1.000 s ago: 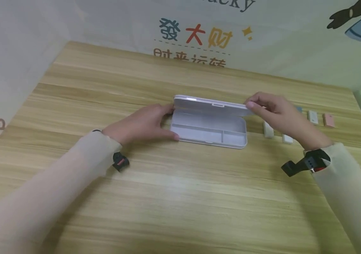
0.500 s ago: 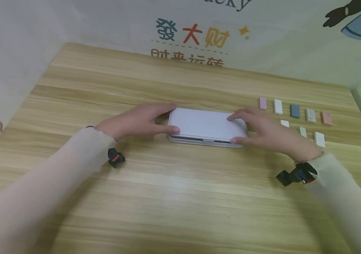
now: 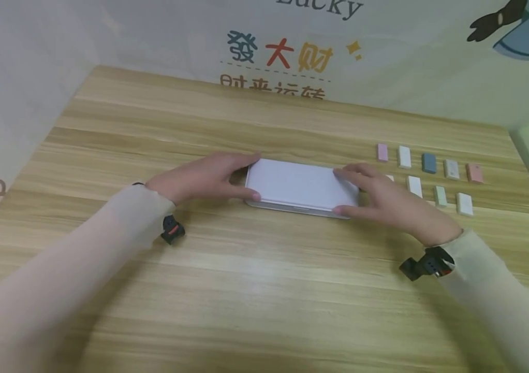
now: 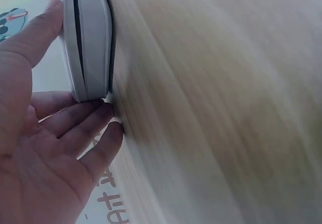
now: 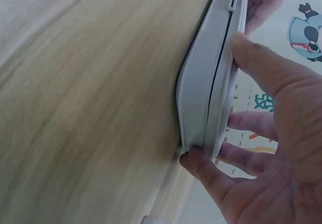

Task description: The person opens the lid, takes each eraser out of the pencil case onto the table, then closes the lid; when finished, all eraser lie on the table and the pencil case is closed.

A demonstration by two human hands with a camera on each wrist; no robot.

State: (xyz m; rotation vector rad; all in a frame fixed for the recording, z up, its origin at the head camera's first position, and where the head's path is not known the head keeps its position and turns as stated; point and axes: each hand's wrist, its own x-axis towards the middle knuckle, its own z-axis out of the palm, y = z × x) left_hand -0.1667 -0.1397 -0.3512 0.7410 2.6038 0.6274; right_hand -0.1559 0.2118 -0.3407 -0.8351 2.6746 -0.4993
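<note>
A white pencil case [image 3: 299, 184] lies flat on the table with its lid down. Across its left end, my left hand [image 3: 204, 178] grips it, thumb on the lid's front edge and fingers at the end and rear corner. My right hand [image 3: 385, 202] holds the other end, with its thumb at the front edge and an index fingertip on the lid. In the left wrist view, a thin dark seam runs between lid and base of the case [image 4: 93, 48]. The right wrist view shows the small front latch [image 5: 232, 4] and the same narrow seam.
Beyond my right hand, small blocks lie in two rows, among them a lilac block [image 3: 382, 152], a blue block [image 3: 429, 163], a pink block [image 3: 474, 173] and a green block [image 3: 440, 196]. A printed cloth [image 3: 171, 41] hangs behind the wooden table [image 3: 246, 290].
The lid, raised by my right hand a second ago, has come down onto the base. My right hand has moved down and left onto it; my left hand has stayed at the left end.
</note>
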